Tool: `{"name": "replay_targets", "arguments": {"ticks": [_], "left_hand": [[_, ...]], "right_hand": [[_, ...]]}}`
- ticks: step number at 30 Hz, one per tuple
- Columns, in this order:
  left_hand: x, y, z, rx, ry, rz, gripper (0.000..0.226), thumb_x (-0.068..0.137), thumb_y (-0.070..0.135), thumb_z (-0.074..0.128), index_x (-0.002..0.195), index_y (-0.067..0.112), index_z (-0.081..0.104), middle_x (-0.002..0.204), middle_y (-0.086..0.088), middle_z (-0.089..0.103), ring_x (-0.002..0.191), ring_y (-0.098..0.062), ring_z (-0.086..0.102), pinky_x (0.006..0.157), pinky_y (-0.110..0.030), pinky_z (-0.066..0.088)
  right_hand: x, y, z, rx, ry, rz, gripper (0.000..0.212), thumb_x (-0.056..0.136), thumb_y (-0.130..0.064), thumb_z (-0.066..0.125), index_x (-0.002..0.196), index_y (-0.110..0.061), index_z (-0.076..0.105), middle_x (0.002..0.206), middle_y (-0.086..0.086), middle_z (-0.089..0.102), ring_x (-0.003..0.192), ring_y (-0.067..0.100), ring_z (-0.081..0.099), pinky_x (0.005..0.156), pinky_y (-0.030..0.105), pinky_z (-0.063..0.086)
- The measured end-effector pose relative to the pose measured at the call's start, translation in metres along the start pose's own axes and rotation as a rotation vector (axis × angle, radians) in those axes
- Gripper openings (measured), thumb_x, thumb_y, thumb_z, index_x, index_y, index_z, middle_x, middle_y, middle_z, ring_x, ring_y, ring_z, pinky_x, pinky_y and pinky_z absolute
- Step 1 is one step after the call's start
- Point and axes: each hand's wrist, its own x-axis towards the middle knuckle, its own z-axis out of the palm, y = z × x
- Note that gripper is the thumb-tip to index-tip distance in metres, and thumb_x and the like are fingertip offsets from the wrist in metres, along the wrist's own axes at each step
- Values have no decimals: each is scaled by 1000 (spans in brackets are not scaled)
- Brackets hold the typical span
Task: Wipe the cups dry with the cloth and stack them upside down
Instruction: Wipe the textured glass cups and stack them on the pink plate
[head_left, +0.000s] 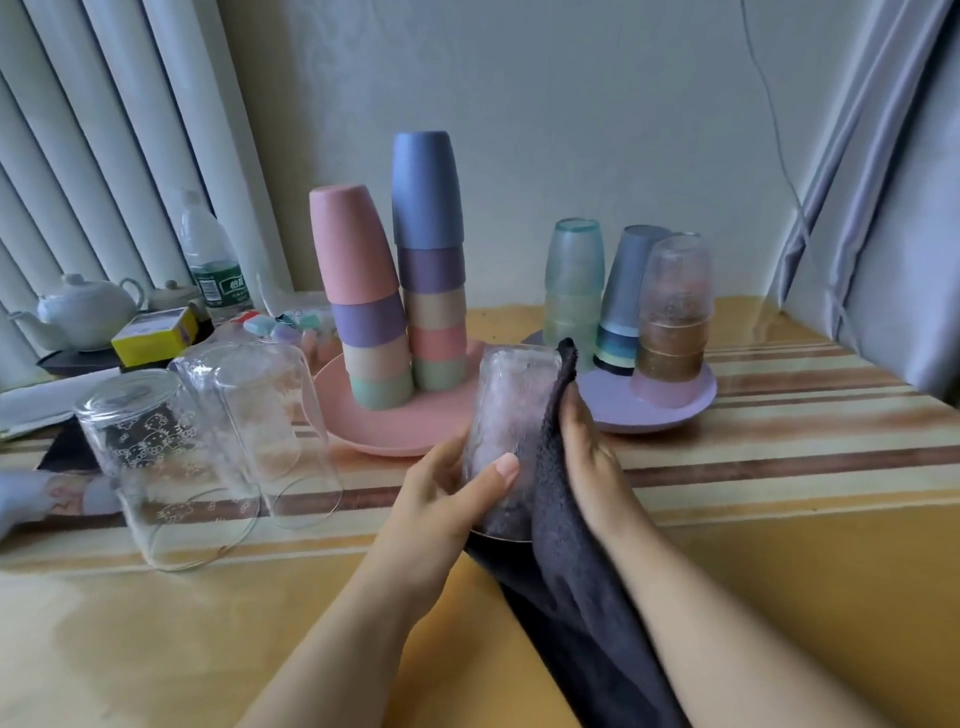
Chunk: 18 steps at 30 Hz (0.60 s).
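Note:
My left hand (447, 493) grips a clear glass cup (511, 415) held bottom up above the table. My right hand (592, 457) presses a dark grey cloth (556, 519) against the cup's right side; the cloth hangs down toward me. Two clear glasses (171, 457) stand upside down at the left, one printed with cartoon figures. A pink plate (395, 431) carries two stacks of upside-down pastel cups (395, 291). A purple plate (660, 410) bears three stacks of upside-down translucent cups (623, 301).
A water bottle (210, 260), a white teapot (85, 309), a yellow box (156, 332) and small colourful items crowd the back left. Curtains hang at left and right. The striped table (779, 467) meets the wall behind the plates.

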Motion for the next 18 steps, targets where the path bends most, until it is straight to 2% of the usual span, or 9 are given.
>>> {"name": "replay_targets", "arguments": {"ticks": [4,6,9,11,12,14,15,17,18], "left_hand": [[0,4,-2,-195,-38,-64,40,74,32,74,107,10,72,110,-15,72,102,-28,69,86,-34,55],[1,7,-4,-323,-81,-87,57,71,36,80,116,3,68,119,-22,66,110,-33,65,94,-40,53],[4,7,-8,-388,-93,-78,72,74,42,78,130,1,57,132,-25,57,125,-38,54,111,-53,36],[7,5,-11,-402,-43,-87,66,77,40,72,130,2,58,132,-24,58,125,-38,54,113,-54,32],[9,3,-12,-404,-20,-93,65,79,41,68,130,3,58,132,-24,59,125,-37,54,114,-54,32],[10,2,-11,-395,21,-95,66,78,42,66,131,3,56,131,-22,60,124,-35,56,112,-51,35],[12,1,-9,-373,51,-84,66,78,42,67,132,5,55,129,-19,61,121,-32,58,109,-49,40],[13,0,-5,-292,156,-46,53,78,40,67,122,13,56,117,-10,67,103,-22,67,89,-38,52],[12,-1,-2,-202,230,-12,44,77,41,65,113,17,57,108,-7,69,94,-19,68,82,-35,52]], "right_hand": [[12,-13,-9,39,-6,37,41,102,-18,23,142,-11,27,129,-10,32,119,-2,26,87,-2,23],[10,-18,-10,101,-48,55,35,101,-19,29,135,-13,37,126,-8,38,115,1,32,81,2,30],[8,-22,0,141,-103,145,15,100,-25,31,107,-26,44,114,-14,48,105,-2,44,83,6,32],[-3,-17,9,136,-187,131,28,99,-35,28,98,-26,54,94,-20,65,85,-12,58,70,0,40],[-7,-12,12,140,-228,119,40,94,-48,29,107,-23,56,93,-19,67,83,-12,60,65,-1,42],[-12,5,12,121,-313,56,96,66,-86,35,137,-21,41,124,-17,52,110,-8,48,80,-1,39],[-12,13,12,95,-303,9,108,59,-92,37,143,-23,32,137,-17,40,124,-5,37,96,6,35],[-6,19,15,100,-255,15,86,76,-78,43,144,-28,30,149,-12,33,137,2,30,114,27,26],[-2,18,14,86,-219,14,70,84,-68,42,142,-31,33,146,-17,36,134,-6,31,112,19,25]]}}
